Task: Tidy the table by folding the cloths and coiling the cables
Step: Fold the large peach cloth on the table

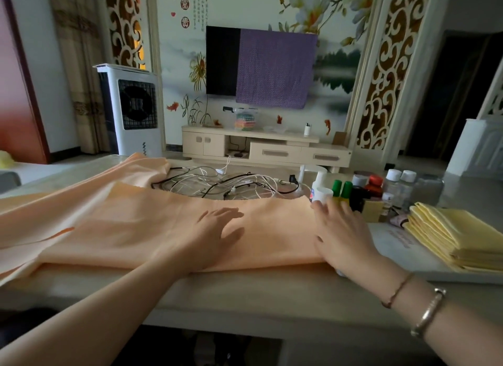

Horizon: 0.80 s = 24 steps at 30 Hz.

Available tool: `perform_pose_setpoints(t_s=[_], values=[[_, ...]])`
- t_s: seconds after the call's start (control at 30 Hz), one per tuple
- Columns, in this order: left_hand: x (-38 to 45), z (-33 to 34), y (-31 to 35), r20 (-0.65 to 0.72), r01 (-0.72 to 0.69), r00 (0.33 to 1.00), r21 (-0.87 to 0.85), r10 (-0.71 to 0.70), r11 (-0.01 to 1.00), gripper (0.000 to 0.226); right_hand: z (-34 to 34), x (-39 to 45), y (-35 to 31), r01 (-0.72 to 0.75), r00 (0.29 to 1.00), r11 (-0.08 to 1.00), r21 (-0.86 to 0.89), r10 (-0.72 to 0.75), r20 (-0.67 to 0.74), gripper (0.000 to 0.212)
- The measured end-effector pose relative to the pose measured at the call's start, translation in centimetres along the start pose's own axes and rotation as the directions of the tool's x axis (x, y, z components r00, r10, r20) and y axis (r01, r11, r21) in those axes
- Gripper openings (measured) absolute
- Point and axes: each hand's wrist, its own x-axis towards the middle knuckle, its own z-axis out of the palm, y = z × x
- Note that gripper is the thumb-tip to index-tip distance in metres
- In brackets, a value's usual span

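Peach cloth (141, 229) lies folded along the table's (245, 292) near edge; left hand (215, 229) and right hand (343, 235) press flat, fingers spread, cables (226, 184) just behind.

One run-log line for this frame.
left hand flat on orange cloth | right hand flat at its right edge | cables uncoiled | yellow cloths stacked

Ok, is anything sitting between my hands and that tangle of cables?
Only the peach cloth itself: both the left hand and right hand rest flat on it, and the tangled cables lie just beyond its far edge. Nothing else stands between.
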Motion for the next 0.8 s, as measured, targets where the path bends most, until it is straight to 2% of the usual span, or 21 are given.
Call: perform_pose_setpoints(t_s=[0.07, 0.17, 0.23, 0.3, 0.37, 0.47, 0.57, 0.67, 0.73, 0.8], values=[[-1.0, -1.3, -0.1, -0.042, -0.047, 0.998, -0.052, 0.044, 0.998, 0.037, -0.5, 0.1, -1.3, 0.157, 0.987, 0.981, 0.117, -0.158, -0.001, 0.042], [-3.6, -3.6, -0.8, 0.040, -0.104, 0.994, 0.037, 0.103, 0.994, 0.055, -1.5, -0.2, -4.2, 0.307, 0.935, 0.867, 0.393, -0.351, 0.044, 0.039], [-5.3, -5.0, -1.7, 0.133, -0.112, 0.987, 0.174, 0.089, 0.978, 0.069, -1.9, -0.5, -5.7, 0.387, 0.888, 0.814, 0.434, -0.456, 0.064, 0.039], [-6.9, -6.4, -2.6, 0.216, -0.093, 0.976, 0.239, 0.041, 0.967, 0.074, -2.0, -0.7, -6.7, 0.442, 0.851, 0.804, 0.398, -0.516, 0.096, 0.037], [-8.1, -7.8, -3.2, 0.249, -0.079, 0.968, 0.282, 0.007, 0.956, 0.068, -2.0, -0.6, -7.3, 0.466, 0.842, 0.823, 0.325, -0.525, 0.122, 0.035], [-9.2, -9.4, -4.1, 0.275, -0.131, 0.961, 0.422, 0.011, 0.897, 0.046, -1.7, -0.7, -7.7, 0.478, 0.835, 0.854, 0.207, -0.515, 0.194, 0.044], [-10.0, -10.7, -4.9, 0.293, -0.099, 0.954, 0.511, -0.065, 0.854, 0.053, -2.0, -0.6, -8.0, 0.406, 0.859, 0.890, 0.205, -0.449, 0.247, 0.041], [-9.6, -12.4, -4.6, 0.217, 0.019, 0.969, 0.420, -0.120, 0.907, 0.042, -3.3, 0.6, -7.8, 0.255, 0.911, 0.905, 0.341, -0.343, 0.228, 0.029], [-8.9, -13.2, -4.1, 0.161, 0.071, 0.978, 0.323, -0.129, 0.944, 0.039, -4.0, 1.8, -7.2, 0.245, 0.941, 0.892, 0.381, -0.313, 0.128, 0.016], [-8.1, -14.0, -4.1, 0.114, 0.116, 0.981, 0.295, -0.156, 0.948, 0.030, -4.7, 3.1, -6.6, 0.235, 0.943, 0.861, 0.452, -0.314, 0.107, 0.018]])
